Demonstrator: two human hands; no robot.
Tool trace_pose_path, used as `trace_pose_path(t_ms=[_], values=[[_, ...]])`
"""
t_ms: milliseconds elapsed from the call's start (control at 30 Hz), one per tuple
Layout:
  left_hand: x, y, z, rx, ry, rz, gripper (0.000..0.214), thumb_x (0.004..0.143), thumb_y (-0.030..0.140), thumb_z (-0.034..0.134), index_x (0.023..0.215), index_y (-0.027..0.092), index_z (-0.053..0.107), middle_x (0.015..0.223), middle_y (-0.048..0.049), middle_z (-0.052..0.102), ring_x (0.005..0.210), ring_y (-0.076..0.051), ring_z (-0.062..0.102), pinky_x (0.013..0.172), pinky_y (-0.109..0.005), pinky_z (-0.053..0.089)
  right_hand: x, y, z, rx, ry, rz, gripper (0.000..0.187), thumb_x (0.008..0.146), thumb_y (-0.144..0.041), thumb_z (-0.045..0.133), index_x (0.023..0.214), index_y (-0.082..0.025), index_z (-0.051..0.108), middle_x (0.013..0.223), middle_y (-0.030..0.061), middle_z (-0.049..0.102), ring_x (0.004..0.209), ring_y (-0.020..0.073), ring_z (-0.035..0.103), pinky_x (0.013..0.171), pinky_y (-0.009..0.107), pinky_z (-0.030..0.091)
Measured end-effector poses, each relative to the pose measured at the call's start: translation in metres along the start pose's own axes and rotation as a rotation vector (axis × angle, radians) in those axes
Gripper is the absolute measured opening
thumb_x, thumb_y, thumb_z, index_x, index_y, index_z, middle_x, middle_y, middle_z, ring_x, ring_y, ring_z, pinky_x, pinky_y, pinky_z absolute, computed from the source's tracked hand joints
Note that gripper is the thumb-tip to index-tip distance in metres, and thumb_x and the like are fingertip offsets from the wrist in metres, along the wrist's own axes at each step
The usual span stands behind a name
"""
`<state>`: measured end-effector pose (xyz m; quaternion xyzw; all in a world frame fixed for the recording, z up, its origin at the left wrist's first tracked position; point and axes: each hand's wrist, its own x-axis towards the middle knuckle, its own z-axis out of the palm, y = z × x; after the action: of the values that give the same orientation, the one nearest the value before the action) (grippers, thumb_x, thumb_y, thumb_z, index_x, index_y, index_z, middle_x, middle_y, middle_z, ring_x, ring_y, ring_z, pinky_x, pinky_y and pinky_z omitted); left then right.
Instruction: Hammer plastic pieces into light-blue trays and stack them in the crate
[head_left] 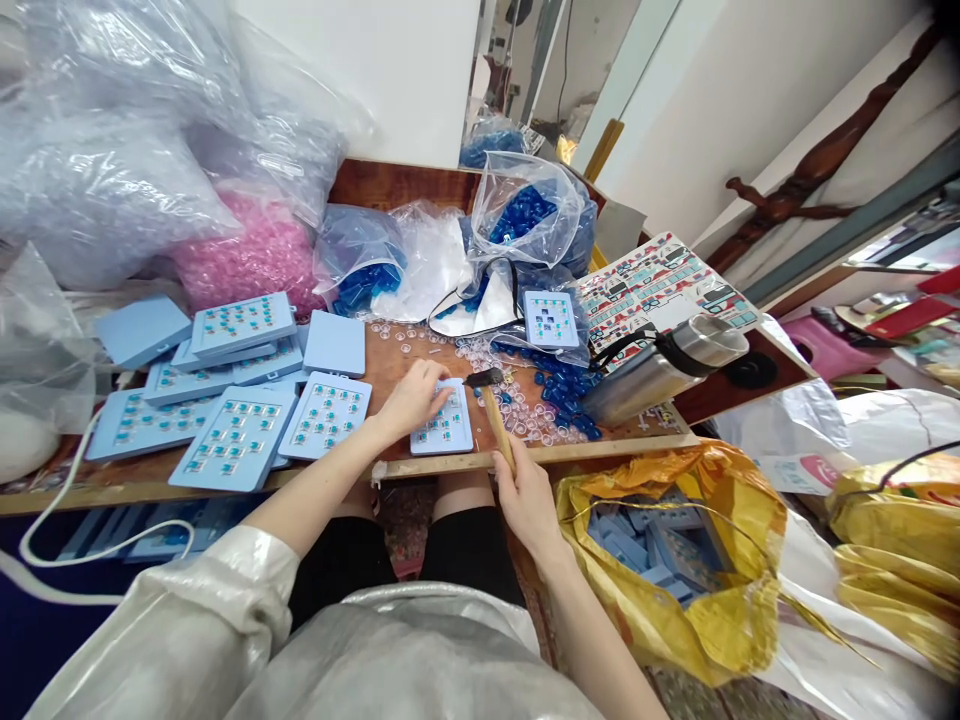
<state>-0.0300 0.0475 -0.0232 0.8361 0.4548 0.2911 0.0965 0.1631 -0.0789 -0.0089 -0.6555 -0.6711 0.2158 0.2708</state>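
Note:
My left hand (411,400) holds down a small light blue plastic board (450,432), its fingers over the board's upper part. Rows of small teal and clear parts sit in that board. My right hand (529,503) grips the wooden handle of a small hammer (498,428) near the table's front edge. The hammer's dark metal head (483,377) sits just right of the board's top corner, apparently not touching it. Scattered clear and blue plastic pieces (540,395) lie on the wooden table (397,355) beside the hammer head.
Several similar blue boards (240,435) cover the table's left side. Plastic bags of blue (521,210) and pink (247,255) parts are piled behind. A steel flask (664,370) lies at right. A yellow sack of blue boards (660,540) stands by my right knee.

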Motion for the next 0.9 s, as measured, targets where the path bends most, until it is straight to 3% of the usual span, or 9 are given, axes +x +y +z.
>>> trace_pose_path(t_ms=[100, 200, 267, 400, 633, 900], values=[[0.017, -0.031, -0.01, 0.156, 0.026, -0.091, 0.025, 0.08, 0.008, 0.04, 0.1, 0.014, 0.054, 0.105, -0.0114, 0.053, 0.102, -0.023, 0.046, 0.089, -0.037, 0.039, 0.001, 0.009, 0.006, 0.067, 0.001, 0.036, 0.038, 0.088, -0.034, 0.033, 0.119, -0.017, 0.048, 0.093, 0.008, 0.066, 0.078, 0.0205, 0.062, 0.069, 0.03, 0.046], [0.026, -0.057, -0.014, 0.269, -0.139, -0.175, 0.026, 0.078, 0.005, 0.036, 0.088, 0.012, 0.059, 0.099, -0.0137, 0.055, 0.094, -0.025, 0.051, 0.082, -0.038, 0.042, 0.002, 0.018, 0.013, 0.114, 0.001, 0.057, 0.039, 0.088, -0.035, 0.034, 0.118, -0.016, 0.049, 0.089, 0.0082, 0.066, 0.077, 0.0202, 0.062, 0.068, 0.029, 0.046], [0.024, -0.066, -0.012, 0.269, -0.173, -0.204, 0.025, 0.079, 0.007, 0.036, 0.085, 0.012, 0.059, 0.092, -0.013, 0.056, 0.088, -0.024, 0.054, 0.079, -0.037, 0.044, 0.001, 0.021, 0.016, 0.126, 0.004, 0.071, 0.039, 0.088, -0.036, 0.034, 0.118, -0.015, 0.049, 0.087, 0.008, 0.066, 0.076, 0.0202, 0.061, 0.068, 0.029, 0.045], [0.011, -0.067, -0.01, 0.16, -0.113, -0.234, 0.021, 0.079, 0.015, 0.043, 0.091, 0.013, 0.06, 0.087, -0.0096, 0.059, 0.081, -0.021, 0.056, 0.078, -0.034, 0.045, 0.001, 0.024, 0.017, 0.142, 0.001, 0.084, 0.04, 0.087, -0.037, 0.034, 0.118, -0.016, 0.049, 0.08, 0.0061, 0.065, 0.073, 0.0196, 0.061, 0.067, 0.029, 0.045], [0.004, -0.064, -0.016, 0.045, -0.16, -0.291, 0.015, 0.078, 0.019, 0.049, 0.087, 0.015, 0.061, 0.081, -0.0055, 0.061, 0.077, -0.018, 0.057, 0.078, -0.03, 0.045, 0.004, 0.024, 0.017, 0.191, 0.002, 0.094, 0.037, 0.087, -0.038, 0.035, 0.11, -0.016, 0.052, 0.063, 0.0008, 0.06, 0.059, 0.0169, 0.057, 0.06, 0.027, 0.042], [-0.006, -0.065, -0.013, 0.184, -0.189, -0.16, 0.022, 0.082, 0.02, 0.043, 0.09, 0.015, 0.062, 0.086, -0.009, 0.055, 0.081, -0.021, 0.056, 0.079, -0.034, 0.045, 0.005, 0.025, 0.017, 0.19, 0.002, 0.083, 0.036, 0.087, -0.036, 0.035, 0.111, -0.016, 0.052, 0.071, 0.0027, 0.062, 0.066, 0.0174, 0.057, 0.062, 0.026, 0.042]])
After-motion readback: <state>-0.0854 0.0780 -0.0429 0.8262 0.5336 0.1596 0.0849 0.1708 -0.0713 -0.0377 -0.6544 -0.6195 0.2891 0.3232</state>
